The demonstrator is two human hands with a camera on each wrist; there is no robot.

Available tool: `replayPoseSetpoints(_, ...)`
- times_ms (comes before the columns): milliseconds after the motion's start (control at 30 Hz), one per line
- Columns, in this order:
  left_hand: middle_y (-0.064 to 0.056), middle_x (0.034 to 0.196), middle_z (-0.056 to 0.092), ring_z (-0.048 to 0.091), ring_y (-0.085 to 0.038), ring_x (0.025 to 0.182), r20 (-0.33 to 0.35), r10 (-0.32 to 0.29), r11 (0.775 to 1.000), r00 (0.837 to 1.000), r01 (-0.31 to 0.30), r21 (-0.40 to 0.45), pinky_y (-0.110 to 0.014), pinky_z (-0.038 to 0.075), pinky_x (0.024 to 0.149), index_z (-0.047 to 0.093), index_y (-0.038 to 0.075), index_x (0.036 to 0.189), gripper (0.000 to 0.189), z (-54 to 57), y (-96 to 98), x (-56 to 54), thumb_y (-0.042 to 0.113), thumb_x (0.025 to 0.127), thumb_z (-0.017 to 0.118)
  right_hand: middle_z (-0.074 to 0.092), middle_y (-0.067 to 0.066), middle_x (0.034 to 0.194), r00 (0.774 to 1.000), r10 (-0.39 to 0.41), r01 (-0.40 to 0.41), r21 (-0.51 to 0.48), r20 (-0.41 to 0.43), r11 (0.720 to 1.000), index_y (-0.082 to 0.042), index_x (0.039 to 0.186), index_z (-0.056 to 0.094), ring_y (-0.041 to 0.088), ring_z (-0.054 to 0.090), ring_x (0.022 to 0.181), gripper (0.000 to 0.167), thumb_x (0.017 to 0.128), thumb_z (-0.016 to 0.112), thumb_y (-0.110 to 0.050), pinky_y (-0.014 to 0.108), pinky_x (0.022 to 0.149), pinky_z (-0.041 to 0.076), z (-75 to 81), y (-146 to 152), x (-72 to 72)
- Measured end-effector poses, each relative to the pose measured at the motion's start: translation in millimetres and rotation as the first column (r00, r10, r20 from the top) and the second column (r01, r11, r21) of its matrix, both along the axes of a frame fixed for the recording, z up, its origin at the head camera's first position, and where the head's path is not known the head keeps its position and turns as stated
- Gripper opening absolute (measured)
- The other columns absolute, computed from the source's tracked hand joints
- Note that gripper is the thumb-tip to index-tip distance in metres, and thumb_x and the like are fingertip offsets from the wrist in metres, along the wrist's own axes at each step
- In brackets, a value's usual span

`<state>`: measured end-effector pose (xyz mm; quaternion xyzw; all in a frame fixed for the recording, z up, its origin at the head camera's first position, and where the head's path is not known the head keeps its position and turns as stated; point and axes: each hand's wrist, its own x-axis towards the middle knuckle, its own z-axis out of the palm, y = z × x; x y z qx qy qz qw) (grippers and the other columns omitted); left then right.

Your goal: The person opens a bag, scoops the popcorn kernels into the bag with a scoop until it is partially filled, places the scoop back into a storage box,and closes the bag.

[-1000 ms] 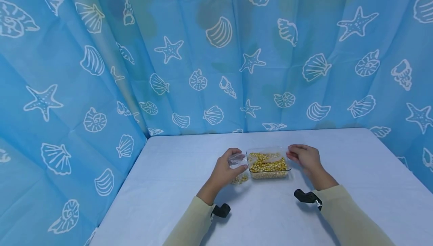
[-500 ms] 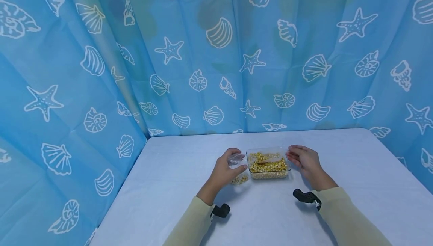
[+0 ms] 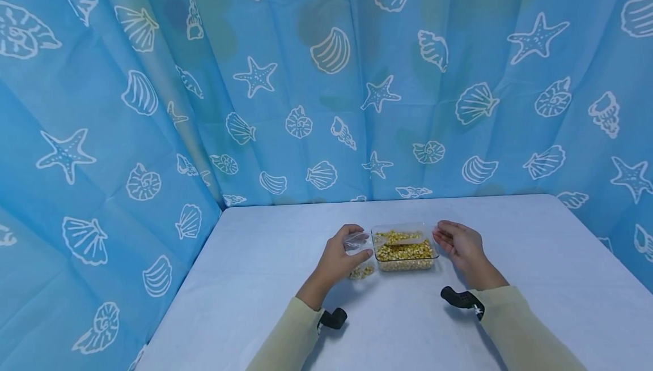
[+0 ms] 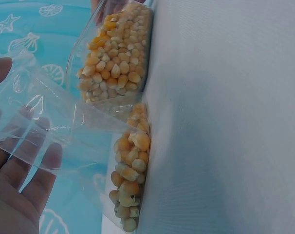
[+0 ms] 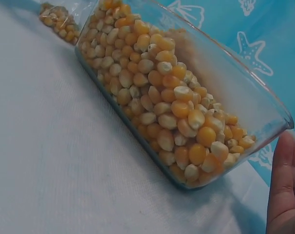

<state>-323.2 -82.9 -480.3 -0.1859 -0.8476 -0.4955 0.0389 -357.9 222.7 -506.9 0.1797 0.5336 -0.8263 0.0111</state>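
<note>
A clear rectangular container (image 3: 407, 264) full of yellow corn kernels (image 5: 162, 97) stands on the table between my hands. My left hand (image 3: 334, 258) is at its left, thumb and fingers set around the upper part of a clear plastic bag (image 4: 64, 112). Some loose corn (image 4: 130, 170) sits in the bottom of that bag, down at the table. To the right of the container is my right hand (image 3: 461, 243), fingers fairly straight, fingertips (image 5: 286, 146) right at the container's rim corner. Across the corn in the head view runs a pale band (image 3: 408, 242).
The table (image 3: 255, 280) is covered in a white cloth. Behind it and to its left hangs a blue curtain (image 3: 306, 76) printed with white shells and starfish. A black wrist camera mount (image 3: 334, 318) sits at the left sleeve, another mount (image 3: 459, 297) at the right.
My right hand has shifted very slightly, staying beside the container. The pale band across the corn shows more plainly and the corn's surface looks a little different. My left hand and the bag stay put.
</note>
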Motion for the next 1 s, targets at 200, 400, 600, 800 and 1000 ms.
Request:
replayPoseSetpoints(200,0.011,0.122,0.061,0.047,-0.021,0.128,-0.025,-0.021,1.000,0.999,0.021,0.008,-0.055,0.036,0.103,0.054,0.020,0.130,0.050,-2.5,-0.6,-0.5,0.036,0.087,0.074,0.058,0.004,0.107,0.999,-0.045,0.045,-0.087,0.007,0.995,-0.004,0.142,0.041,0.012,0.063,0.094,0.050,0.098,0.061,-0.016,0.025,0.085,0.052,0.4,-1,1.2)
replayPoseSetpoints(400,0.011,0.121,0.062,0.048,-0.021,0.127,-0.033,-0.035,0.999,0.999,0.035,0.013,-0.054,0.037,0.102,0.053,0.016,0.131,0.052,-2.9,-0.7,-0.7,0.035,0.087,0.073,0.054,0.005,0.113,0.995,-0.094,0.096,-0.151,0.022,0.984,-0.012,0.127,0.049,0.018,0.057,0.112,0.036,0.096,0.064,-0.024,0.026,0.085,0.052,6.8,-3,3.0)
replayPoseSetpoints(600,0.015,0.120,0.062,0.048,-0.018,0.127,-0.029,-0.035,0.999,0.999,0.035,0.016,-0.052,0.036,0.103,0.054,0.026,0.127,0.046,-2.2,-1.0,-0.8,0.035,0.087,0.074,0.050,0.005,0.112,0.989,-0.147,0.149,-0.252,0.024,0.956,-0.013,0.123,0.051,0.020,0.051,0.119,0.032,0.096,0.064,-0.024,0.027,0.087,0.051,15.8,-7,5.6)
replayPoseSetpoints(800,0.013,0.120,0.062,0.048,-0.020,0.126,-0.030,-0.036,0.999,0.999,0.036,0.019,-0.054,0.036,0.103,0.054,0.020,0.128,0.048,-2.5,-0.6,-0.9,0.034,0.087,0.074,0.049,0.006,0.112,0.984,-0.178,0.173,-0.277,0.007,0.945,-0.012,0.123,0.050,0.018,0.054,0.113,0.033,0.096,0.064,-0.022,0.027,0.089,0.050,19.0,-6,7.3)
replayPoseSetpoints(1000,0.014,0.120,0.062,0.048,-0.019,0.127,-0.015,-0.029,1.000,0.999,0.029,0.002,-0.053,0.036,0.103,0.054,0.015,0.131,0.051,-2.6,1.4,-0.6,0.031,0.087,0.074,0.048,0.007,0.115,0.981,-0.195,0.180,-0.286,-0.025,0.941,-0.012,0.124,0.049,0.018,0.053,0.114,0.033,0.096,0.063,-0.022,0.027,0.089,0.050,19.8,-6,8.6)
